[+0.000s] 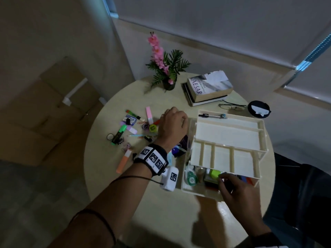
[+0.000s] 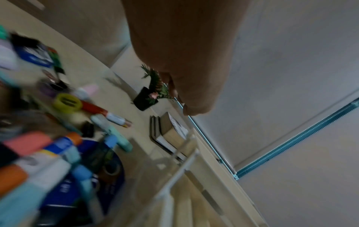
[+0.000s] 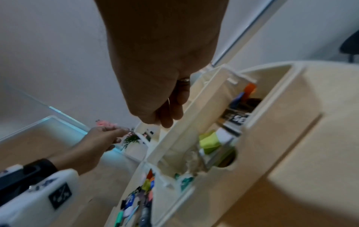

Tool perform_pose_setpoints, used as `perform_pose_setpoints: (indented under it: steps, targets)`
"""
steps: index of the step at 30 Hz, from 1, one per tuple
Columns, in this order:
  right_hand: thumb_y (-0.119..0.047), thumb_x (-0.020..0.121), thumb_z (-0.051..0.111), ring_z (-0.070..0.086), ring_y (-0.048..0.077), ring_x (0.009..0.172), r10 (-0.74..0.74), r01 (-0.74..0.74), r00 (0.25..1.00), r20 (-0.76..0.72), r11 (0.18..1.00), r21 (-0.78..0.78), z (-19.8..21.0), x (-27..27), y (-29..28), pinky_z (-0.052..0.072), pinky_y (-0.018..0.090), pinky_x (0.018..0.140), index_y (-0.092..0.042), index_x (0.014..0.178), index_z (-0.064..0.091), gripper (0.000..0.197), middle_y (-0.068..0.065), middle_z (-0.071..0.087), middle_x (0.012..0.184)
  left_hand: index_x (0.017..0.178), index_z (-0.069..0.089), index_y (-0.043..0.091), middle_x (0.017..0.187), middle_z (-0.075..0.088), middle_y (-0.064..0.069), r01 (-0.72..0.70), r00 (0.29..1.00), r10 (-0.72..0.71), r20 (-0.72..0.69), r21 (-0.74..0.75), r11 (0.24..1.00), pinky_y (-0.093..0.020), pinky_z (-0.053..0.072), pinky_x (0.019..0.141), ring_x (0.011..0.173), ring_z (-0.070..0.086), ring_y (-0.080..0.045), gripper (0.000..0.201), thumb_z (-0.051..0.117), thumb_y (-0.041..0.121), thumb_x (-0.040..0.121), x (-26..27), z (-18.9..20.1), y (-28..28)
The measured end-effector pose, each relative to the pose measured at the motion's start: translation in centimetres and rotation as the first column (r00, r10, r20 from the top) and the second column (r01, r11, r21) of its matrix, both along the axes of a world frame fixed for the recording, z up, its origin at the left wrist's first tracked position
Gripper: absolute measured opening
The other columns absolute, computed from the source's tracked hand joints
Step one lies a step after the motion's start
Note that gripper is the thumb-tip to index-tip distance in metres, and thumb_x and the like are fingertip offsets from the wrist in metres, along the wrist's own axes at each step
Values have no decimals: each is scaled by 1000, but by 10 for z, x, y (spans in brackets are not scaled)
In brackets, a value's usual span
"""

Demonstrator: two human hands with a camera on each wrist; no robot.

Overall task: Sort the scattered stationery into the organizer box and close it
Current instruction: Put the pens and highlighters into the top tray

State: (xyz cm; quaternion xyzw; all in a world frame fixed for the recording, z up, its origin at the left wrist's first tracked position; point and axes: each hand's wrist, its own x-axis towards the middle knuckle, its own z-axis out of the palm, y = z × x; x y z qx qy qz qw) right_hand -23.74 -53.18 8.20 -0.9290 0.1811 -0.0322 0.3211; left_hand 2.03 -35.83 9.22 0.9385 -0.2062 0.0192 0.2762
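Observation:
The cream organizer box [image 1: 261, 122] stands open on the right of the round table, its tiered trays spread. A black pen [image 1: 213, 115] lies in the top tray. The bottom compartment holds a green block [image 1: 214, 173], tape rolls and other items. My right hand [image 1: 225, 179] hovers over that compartment with loosely bent fingers and nothing in them; the right wrist view shows the fingers [image 3: 170, 113] apart from the green block [image 3: 208, 142]. My left hand [image 1: 176, 120] hangs over the scattered stationery beside the box, fingers curled down [image 2: 178, 95], nothing visibly held. Below it lie a red marker [image 2: 97, 109] and a yellow-green roll [image 1: 152, 128].
Loose on the table's left half are a pink highlighter [image 1: 149, 114], a green highlighter [image 1: 119, 133], an orange highlighter [image 1: 123, 161], clips and small bits. At the back stand a flower pot [image 1: 169, 85], stacked books [image 1: 209, 88], glasses [image 1: 231, 106] and a black disc [image 1: 258, 109].

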Motion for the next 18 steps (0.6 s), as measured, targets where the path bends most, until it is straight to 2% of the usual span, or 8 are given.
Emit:
perform_pose_setpoints:
  steps: [2, 6, 8, 10, 13, 15, 18]
  targets:
    - [-24, 92, 78, 57, -7, 53, 96, -96, 995, 23, 995, 34, 9, 23, 20, 44, 17, 52, -31, 98, 74, 10, -22, 57, 58, 93, 71, 21, 97, 61, -2, -15, 1000, 16, -20, 28, 1000, -38, 52, 76, 92, 62, -27, 6, 66, 22, 93, -1, -3, 40]
    - [-27, 95, 72, 62, 3, 62, 290, -290, 957, 1, 957, 15, 18, 87, 65, 52, 31, 59, -32, 99, 72, 7, -18, 67, 78, 98, 76, 22, 102, 67, -1, -117, 985, 131, -110, 128, 985, -36, 55, 72, 88, 67, -24, 10, 70, 20, 91, 6, -20, 133]
    - [-25, 95, 71, 63, 10, 70, 359, -359, 933, -30, 933, -7, 15, 126, 88, 52, 34, 62, -29, 100, 71, 7, -11, 69, 88, 96, 77, 21, 103, 70, -4, -153, 971, 172, -163, 124, 980, -41, 59, 77, 89, 70, -27, 13, 71, 15, 86, 12, -30, 178]
    - [-18, 94, 70, 66, 18, 78, 422, -424, 905, -44, 905, -36, 10, 164, 112, 51, 33, 64, -24, 101, 71, 9, -2, 69, 94, 95, 78, 22, 102, 71, -3, -182, 955, 209, -208, 141, 973, -40, 59, 78, 89, 70, -27, 15, 72, 13, 85, 14, -37, 214]
    - [-12, 94, 68, 70, 25, 87, 446, -468, 881, -156, 870, -158, -5, 224, 136, 49, 30, 66, -18, 113, 74, 21, 4, 69, 107, 92, 77, 26, 93, 67, 3, -177, 945, 215, -246, 167, 970, -33, 56, 70, 83, 67, -21, 12, 73, 17, 87, 15, -44, 253]
    - [-2, 88, 70, 71, 27, 94, 456, -499, 860, -228, 845, -193, -18, 264, 142, 47, 28, 69, -18, 119, 73, 36, 6, 66, 117, 91, 76, 27, 90, 65, 5, -160, 951, 194, -242, 153, 975, -29, 51, 67, 81, 65, -19, 13, 74, 16, 85, 14, -53, 273]
    - [7, 78, 72, 69, 33, 102, 454, -541, 830, -325, 799, -264, -37, 312, 142, 54, 35, 74, -18, 125, 71, 53, 8, 62, 122, 95, 76, 27, 93, 67, 6, -140, 949, 165, -270, 109, 984, -31, 54, 69, 83, 66, -17, 14, 75, 17, 86, 11, -65, 294]
